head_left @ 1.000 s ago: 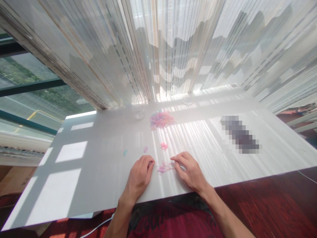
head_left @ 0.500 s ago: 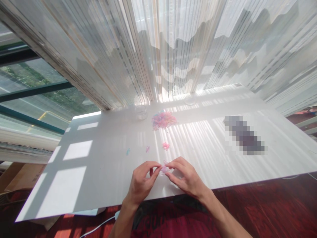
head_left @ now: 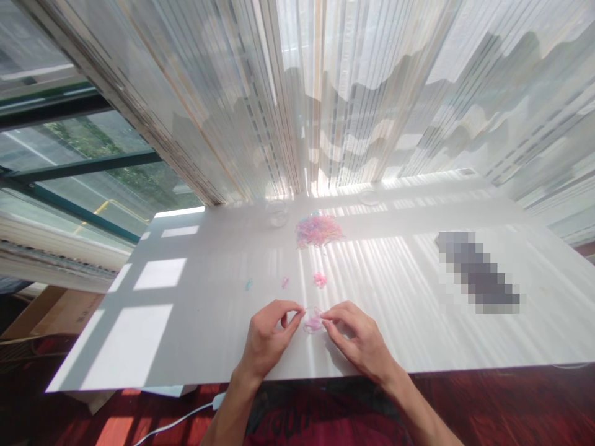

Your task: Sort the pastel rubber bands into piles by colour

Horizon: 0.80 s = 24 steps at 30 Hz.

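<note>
Between my fingertips is a small tangle of thin pink and translucent elastic bands [head_left: 313,322], just above the white table [head_left: 209,328]. My left hand [head_left: 269,337] pinches its left side, and my right hand [head_left: 357,342] pinches its right side. Farther up the table lies a loose pile of pink, blue and yellowish elastic bands [head_left: 318,230]. Nearer to my hands are a small pink clump [head_left: 320,280], a single pink band [head_left: 285,282] and a blue band [head_left: 248,284].
A clear glass cup [head_left: 277,214] and a clear round dish [head_left: 370,197] stand at the table's far edge. A pixelated object [head_left: 478,272] lies at right. Sheer curtains [head_left: 353,93] hang behind the table. A cardboard box [head_left: 65,316] sits below left.
My hands have come together from either side of the tangle and now pinch it between their fingertips. The view has shifted, so the table sits farther right and lower.
</note>
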Each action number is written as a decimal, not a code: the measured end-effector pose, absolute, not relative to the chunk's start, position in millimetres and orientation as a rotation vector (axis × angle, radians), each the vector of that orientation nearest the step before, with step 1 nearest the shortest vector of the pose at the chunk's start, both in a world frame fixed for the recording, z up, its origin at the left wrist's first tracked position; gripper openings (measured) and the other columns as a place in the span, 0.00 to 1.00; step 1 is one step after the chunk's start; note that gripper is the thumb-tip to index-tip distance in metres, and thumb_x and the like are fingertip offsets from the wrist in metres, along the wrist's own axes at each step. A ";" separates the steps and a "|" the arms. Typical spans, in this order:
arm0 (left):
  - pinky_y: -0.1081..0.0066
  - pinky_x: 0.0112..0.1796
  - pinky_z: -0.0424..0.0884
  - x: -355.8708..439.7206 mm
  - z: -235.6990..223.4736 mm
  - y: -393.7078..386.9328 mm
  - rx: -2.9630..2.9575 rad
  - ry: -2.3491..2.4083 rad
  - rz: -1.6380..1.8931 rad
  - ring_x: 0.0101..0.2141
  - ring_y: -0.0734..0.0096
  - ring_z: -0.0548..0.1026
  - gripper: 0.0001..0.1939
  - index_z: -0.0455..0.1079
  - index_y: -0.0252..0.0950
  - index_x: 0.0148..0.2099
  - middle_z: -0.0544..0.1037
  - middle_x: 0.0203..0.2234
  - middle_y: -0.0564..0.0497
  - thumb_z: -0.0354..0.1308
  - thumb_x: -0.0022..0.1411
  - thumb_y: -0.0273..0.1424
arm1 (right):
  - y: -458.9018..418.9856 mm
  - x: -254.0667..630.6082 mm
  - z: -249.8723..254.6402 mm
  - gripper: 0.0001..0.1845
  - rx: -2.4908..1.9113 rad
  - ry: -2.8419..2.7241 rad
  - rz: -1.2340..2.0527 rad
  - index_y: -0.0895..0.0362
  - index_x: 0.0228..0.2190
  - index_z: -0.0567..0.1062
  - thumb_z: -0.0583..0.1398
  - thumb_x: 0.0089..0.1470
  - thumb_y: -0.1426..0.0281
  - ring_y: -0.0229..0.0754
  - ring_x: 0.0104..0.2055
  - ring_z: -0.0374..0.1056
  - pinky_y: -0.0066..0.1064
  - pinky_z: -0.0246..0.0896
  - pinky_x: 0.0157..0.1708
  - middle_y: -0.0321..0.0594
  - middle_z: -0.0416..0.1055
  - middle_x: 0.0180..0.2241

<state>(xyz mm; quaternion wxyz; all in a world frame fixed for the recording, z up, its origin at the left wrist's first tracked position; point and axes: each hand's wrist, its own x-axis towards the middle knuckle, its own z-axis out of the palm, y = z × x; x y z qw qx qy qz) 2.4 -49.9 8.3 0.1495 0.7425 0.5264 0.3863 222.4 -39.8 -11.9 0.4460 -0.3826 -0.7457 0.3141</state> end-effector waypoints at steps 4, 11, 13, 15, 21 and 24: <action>0.75 0.30 0.69 -18.7 7.1 -34.2 1.939 1.999 1.118 0.22 0.76 0.70 0.04 0.79 0.40 0.39 0.74 0.22 0.57 0.63 0.65 0.32 | -40.1 223.2 -10.4 0.07 -0.989 -1.864 0.823 0.53 0.39 0.77 0.58 0.67 0.72 0.40 0.34 0.73 0.31 0.69 0.36 0.39 0.76 0.33; 0.75 0.26 0.65 -24.8 4.4 -18.2 1.860 2.158 0.963 0.20 0.75 0.69 0.07 0.81 0.42 0.38 0.71 0.18 0.58 0.62 0.63 0.36 | -39.5 223.0 -7.9 0.08 -1.031 -1.862 0.850 0.53 0.38 0.77 0.58 0.66 0.71 0.39 0.32 0.73 0.29 0.69 0.34 0.38 0.76 0.32; 0.75 0.25 0.64 -21.5 4.4 -18.0 1.882 2.143 0.959 0.19 0.75 0.69 0.08 0.81 0.41 0.37 0.71 0.18 0.58 0.63 0.64 0.38 | -39.6 222.9 -6.3 0.08 -1.036 -1.858 0.853 0.53 0.38 0.77 0.57 0.67 0.70 0.39 0.32 0.73 0.30 0.70 0.34 0.38 0.76 0.32; 0.75 0.24 0.63 -19.7 4.6 -18.5 1.898 2.126 0.965 0.19 0.75 0.69 0.10 0.80 0.41 0.36 0.72 0.18 0.58 0.63 0.64 0.40 | -39.5 222.8 -5.2 0.08 -1.042 -1.855 0.853 0.53 0.37 0.78 0.57 0.66 0.70 0.40 0.31 0.73 0.30 0.70 0.34 0.38 0.76 0.31; 0.75 0.25 0.64 -21.9 4.3 -21.1 1.926 2.088 0.953 0.20 0.75 0.69 0.08 0.80 0.40 0.37 0.73 0.20 0.57 0.63 0.65 0.38 | -38.0 222.0 -6.1 0.08 -1.047 -1.864 0.837 0.53 0.38 0.78 0.57 0.66 0.70 0.39 0.31 0.73 0.30 0.69 0.33 0.38 0.76 0.31; 0.75 0.26 0.65 -23.0 3.1 -22.5 1.918 2.080 0.948 0.20 0.75 0.69 0.07 0.80 0.40 0.38 0.73 0.20 0.57 0.63 0.64 0.36 | -38.0 221.9 -6.2 0.08 -1.041 -1.865 0.828 0.53 0.37 0.77 0.58 0.66 0.71 0.39 0.31 0.73 0.29 0.69 0.34 0.37 0.76 0.31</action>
